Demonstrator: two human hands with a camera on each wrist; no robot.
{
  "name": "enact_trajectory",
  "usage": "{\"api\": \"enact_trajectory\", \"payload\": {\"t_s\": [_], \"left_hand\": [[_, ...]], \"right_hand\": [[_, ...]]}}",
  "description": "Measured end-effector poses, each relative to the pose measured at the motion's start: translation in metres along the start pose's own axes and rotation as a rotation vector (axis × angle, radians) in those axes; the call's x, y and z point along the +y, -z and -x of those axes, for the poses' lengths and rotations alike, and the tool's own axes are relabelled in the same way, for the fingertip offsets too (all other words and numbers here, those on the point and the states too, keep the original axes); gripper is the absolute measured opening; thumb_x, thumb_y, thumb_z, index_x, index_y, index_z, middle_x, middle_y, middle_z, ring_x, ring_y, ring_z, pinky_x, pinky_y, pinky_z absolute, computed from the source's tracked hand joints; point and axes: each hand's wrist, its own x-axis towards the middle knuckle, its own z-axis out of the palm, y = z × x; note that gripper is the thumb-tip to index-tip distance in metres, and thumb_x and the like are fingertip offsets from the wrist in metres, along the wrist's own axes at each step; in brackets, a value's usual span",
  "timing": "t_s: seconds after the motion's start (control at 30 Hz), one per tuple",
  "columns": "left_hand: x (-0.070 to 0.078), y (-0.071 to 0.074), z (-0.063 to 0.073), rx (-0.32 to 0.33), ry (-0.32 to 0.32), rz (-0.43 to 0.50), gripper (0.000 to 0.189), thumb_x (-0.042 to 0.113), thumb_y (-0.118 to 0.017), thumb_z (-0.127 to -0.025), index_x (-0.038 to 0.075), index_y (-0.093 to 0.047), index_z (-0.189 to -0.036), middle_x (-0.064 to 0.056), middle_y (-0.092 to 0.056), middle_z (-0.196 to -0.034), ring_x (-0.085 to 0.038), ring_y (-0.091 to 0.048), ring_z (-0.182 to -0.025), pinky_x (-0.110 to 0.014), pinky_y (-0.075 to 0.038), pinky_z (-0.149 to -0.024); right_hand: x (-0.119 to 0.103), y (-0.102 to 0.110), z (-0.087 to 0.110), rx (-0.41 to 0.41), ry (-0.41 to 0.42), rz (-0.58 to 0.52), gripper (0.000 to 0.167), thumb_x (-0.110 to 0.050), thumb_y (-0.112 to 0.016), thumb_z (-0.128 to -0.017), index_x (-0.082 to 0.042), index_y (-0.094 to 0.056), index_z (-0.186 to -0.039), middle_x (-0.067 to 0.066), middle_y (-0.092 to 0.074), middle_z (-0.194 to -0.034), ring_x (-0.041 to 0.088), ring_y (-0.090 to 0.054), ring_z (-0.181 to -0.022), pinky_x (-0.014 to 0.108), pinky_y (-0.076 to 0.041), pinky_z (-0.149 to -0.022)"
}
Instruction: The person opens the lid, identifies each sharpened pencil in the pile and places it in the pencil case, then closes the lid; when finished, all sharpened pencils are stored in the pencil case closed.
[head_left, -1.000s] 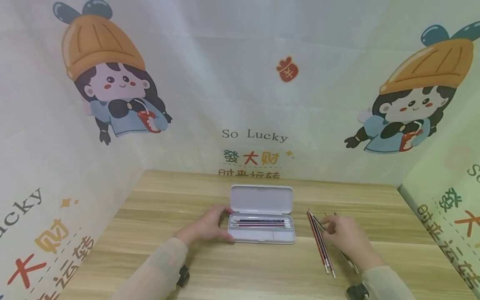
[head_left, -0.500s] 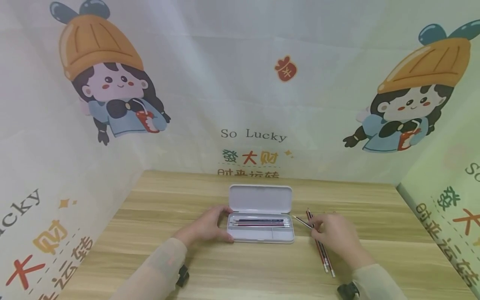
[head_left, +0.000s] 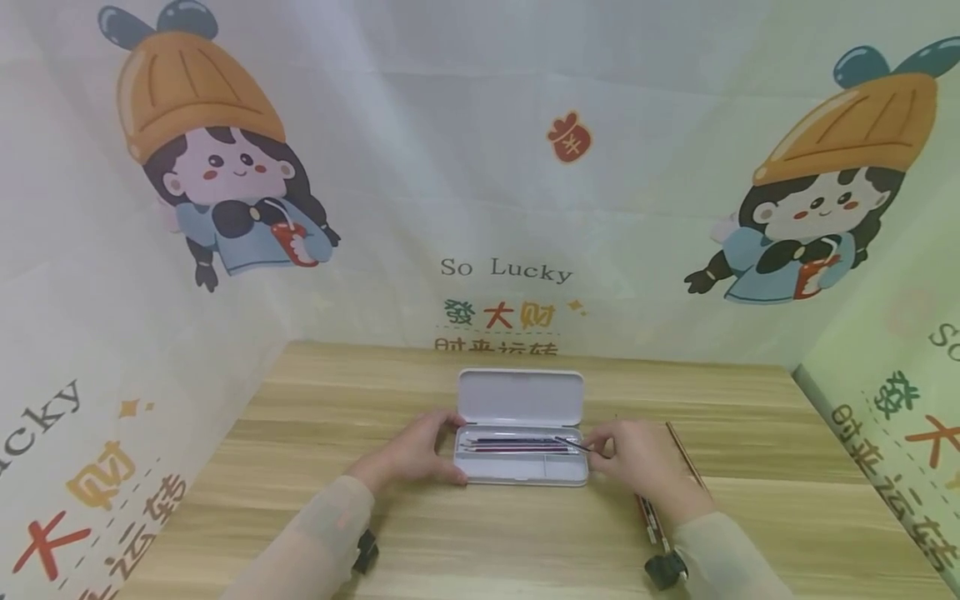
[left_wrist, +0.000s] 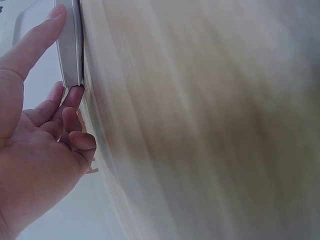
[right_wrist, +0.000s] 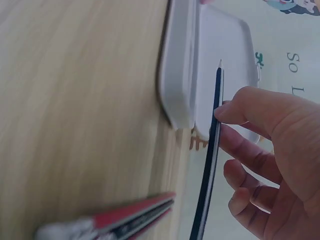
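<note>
An open white pencil case (head_left: 495,482) lies on the wooden table with its lid (head_left: 521,398) raised at the back. Several pencils (head_left: 517,444) lie side by side in its rear compartment. My left hand (head_left: 412,450) grips the case's left end, thumb at the front corner and fingers at the back. Between thumb and forefinger, my right hand (head_left: 641,458) pinches a dark, pale-striped pencil (right_wrist: 214,135). Its sharpened tip points left over the case's right end. In the right wrist view, that hand's other fingers are loosely curled.
Red-and-black pencils (head_left: 648,518) lie right of the case, partly hidden beneath my right forearm. Another pencil (head_left: 684,454) lies farther right, its lower part behind the wrist. A printed cloth (head_left: 390,208) stands around the table's back and sides.
My right hand has picked the dark pencil up from the loose ones and carried it left to the case's right end. The left hand has stayed on the case.
</note>
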Motion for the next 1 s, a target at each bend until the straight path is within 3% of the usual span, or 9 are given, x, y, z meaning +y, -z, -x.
{"api": "enact_trajectory", "payload": {"t_s": [0.23,0.53,0.73,1.0], "left_hand": [[-0.001,-0.001,0.003,0.002,0.014,0.014,0.086,0.025,-0.098,-0.064,0.006,-0.056,-0.137,-0.016,-0.060,-0.138,-0.037,-0.051,-0.134,-0.058,-0.038,-0.119],[0.003,0.000,0.001,0.002,0.005,0.024,0.086,0.024,-0.098,-0.065,0.005,-0.056,-0.137,-0.016,-0.060,-0.138,-0.037,-0.051,-0.135,-0.056,-0.037,-0.120],[0.001,0.000,0.002,0.005,0.000,0.023,0.086,0.026,-0.098,-0.064,0.005,-0.056,-0.137,-0.016,-0.060,-0.138,-0.037,-0.051,-0.135,-0.057,-0.037,-0.120],[-0.001,-0.001,0.000,-0.005,-0.018,0.020,0.086,0.028,-0.097,-0.066,0.007,-0.055,-0.138,-0.016,-0.059,-0.139,-0.037,-0.051,-0.135,-0.057,-0.037,-0.119]], "right_hand": [[-0.015,-0.004,-0.014,-0.057,0.045,-0.034,0.016,-0.013,-0.077,-0.080,-0.022,-0.081,-0.092,-0.016,-0.067,-0.074,0.001,-0.038,-0.050,0.020,-0.031,-0.045],[-0.031,-0.014,-0.037,-0.107,0.132,0.008,0.014,-0.014,-0.080,-0.082,-0.023,-0.082,-0.093,-0.012,-0.072,-0.082,0.006,-0.060,-0.075,0.024,-0.049,-0.066],[-0.047,-0.025,-0.052,-0.102,0.180,0.058,0.012,-0.017,-0.082,-0.080,-0.025,-0.081,-0.090,-0.010,-0.076,-0.086,0.008,-0.066,-0.080,0.027,-0.054,-0.071],[-0.064,-0.039,-0.065,-0.136,0.189,0.045,0.012,-0.016,-0.082,-0.080,-0.023,-0.081,-0.089,-0.008,-0.075,-0.085,0.010,-0.066,-0.081,0.031,-0.055,-0.073]]}}
